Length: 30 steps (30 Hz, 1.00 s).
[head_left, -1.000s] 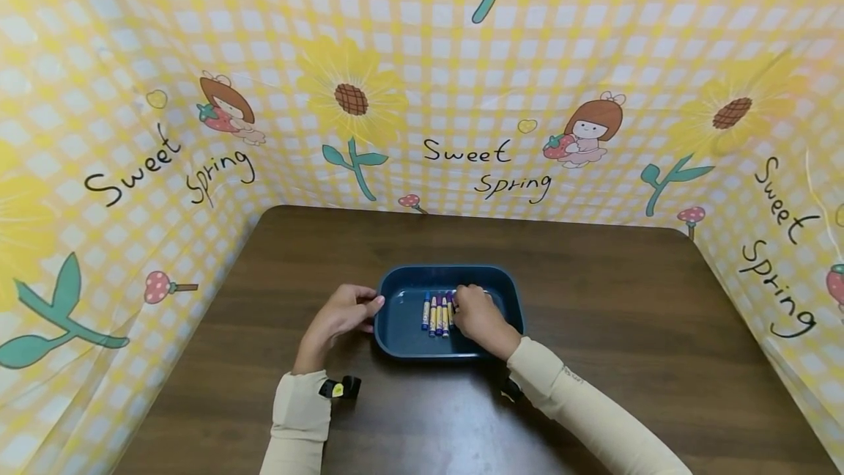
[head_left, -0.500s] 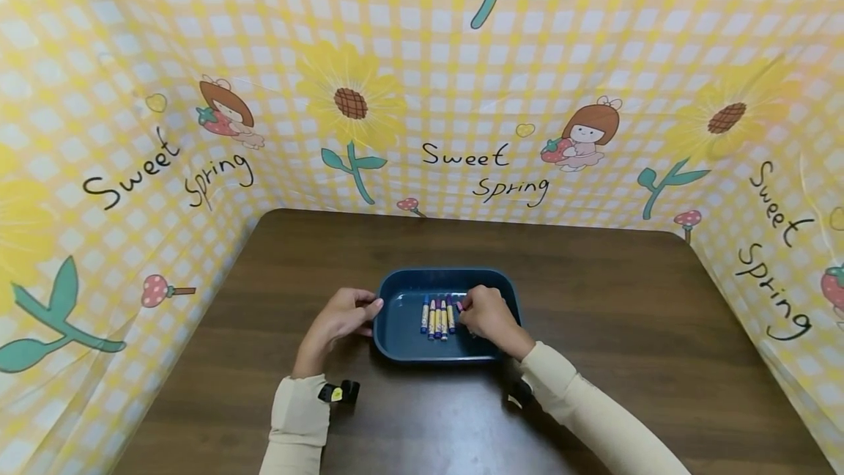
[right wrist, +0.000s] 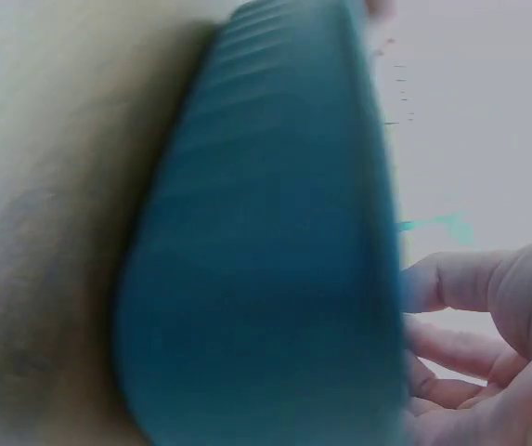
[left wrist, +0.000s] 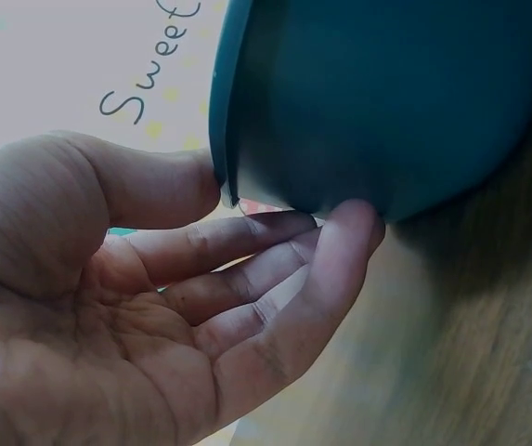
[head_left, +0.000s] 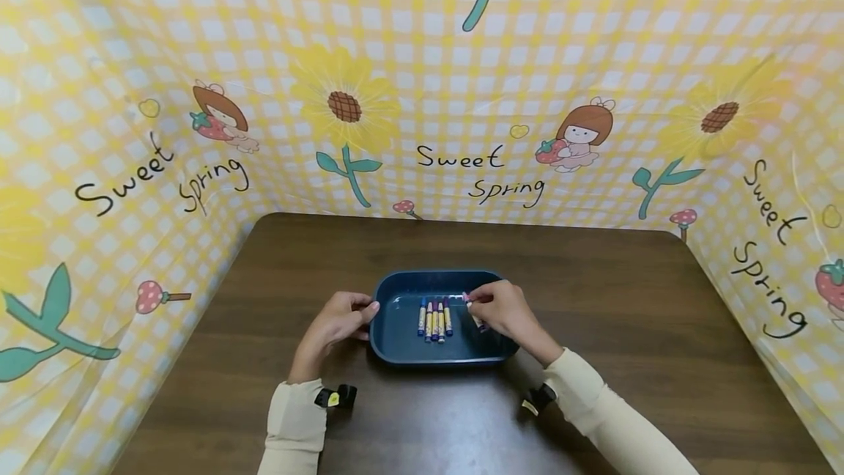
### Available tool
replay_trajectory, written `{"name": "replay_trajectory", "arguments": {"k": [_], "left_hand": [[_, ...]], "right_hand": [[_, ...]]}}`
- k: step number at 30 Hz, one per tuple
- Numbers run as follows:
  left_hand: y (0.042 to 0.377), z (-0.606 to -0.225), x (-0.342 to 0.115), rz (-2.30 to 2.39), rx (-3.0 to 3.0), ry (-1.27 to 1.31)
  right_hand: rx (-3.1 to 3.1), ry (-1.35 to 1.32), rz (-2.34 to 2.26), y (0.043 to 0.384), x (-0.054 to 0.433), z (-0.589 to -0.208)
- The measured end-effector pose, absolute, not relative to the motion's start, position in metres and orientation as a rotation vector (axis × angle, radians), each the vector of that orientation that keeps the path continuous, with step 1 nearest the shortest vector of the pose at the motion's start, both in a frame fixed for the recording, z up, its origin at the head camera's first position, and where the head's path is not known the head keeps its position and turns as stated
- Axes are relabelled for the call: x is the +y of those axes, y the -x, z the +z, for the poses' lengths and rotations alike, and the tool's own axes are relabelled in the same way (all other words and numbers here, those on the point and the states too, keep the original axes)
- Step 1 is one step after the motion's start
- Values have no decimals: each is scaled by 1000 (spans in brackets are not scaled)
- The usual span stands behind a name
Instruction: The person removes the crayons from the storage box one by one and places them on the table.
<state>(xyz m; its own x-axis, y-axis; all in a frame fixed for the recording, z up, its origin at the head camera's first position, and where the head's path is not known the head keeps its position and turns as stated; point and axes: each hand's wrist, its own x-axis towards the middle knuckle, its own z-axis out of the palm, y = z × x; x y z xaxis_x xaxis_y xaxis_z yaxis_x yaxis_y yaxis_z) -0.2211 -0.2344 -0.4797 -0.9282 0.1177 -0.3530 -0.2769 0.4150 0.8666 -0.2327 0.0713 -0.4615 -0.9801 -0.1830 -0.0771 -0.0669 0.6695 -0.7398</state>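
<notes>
A dark blue tray (head_left: 402, 347) lies on the table. Its left end is gripped by my left hand (head_left: 339, 321), thumb on the rim and fingers against the outer wall, as the left wrist view also shows. Inside, several crayons (head_left: 434, 321) with patterned wrappers lie side by side in a row. Over the tray's right part, my right hand (head_left: 506, 310) pinches a pink-tipped crayon (head_left: 478, 322), tilted and partly covered by the fingers. In the right wrist view the tray's wall (right wrist: 266, 260) hides the fingertips of that hand.
The brown wooden table (head_left: 593, 299) extends around the tray on all sides. A yellow checked cloth (head_left: 461, 79) with printed flowers hangs behind it and along both sides.
My right hand has moved rightward, away from the row, with the pink-tipped crayon, which now stands apart from the others. The left hand keeps its grip on the tray.
</notes>
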Motion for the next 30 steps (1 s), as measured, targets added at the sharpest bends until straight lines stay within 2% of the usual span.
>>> {"name": "replay_trajectory", "arguments": {"k": [12,30], "left_hand": [[220,-480,-230,1554,2289,124],[220,-478,-230,1515,2315,138]], "right_hand": [[2683,162,-1479,222,125,-425],[2546,-140,-1647,207,211,-434]]}}
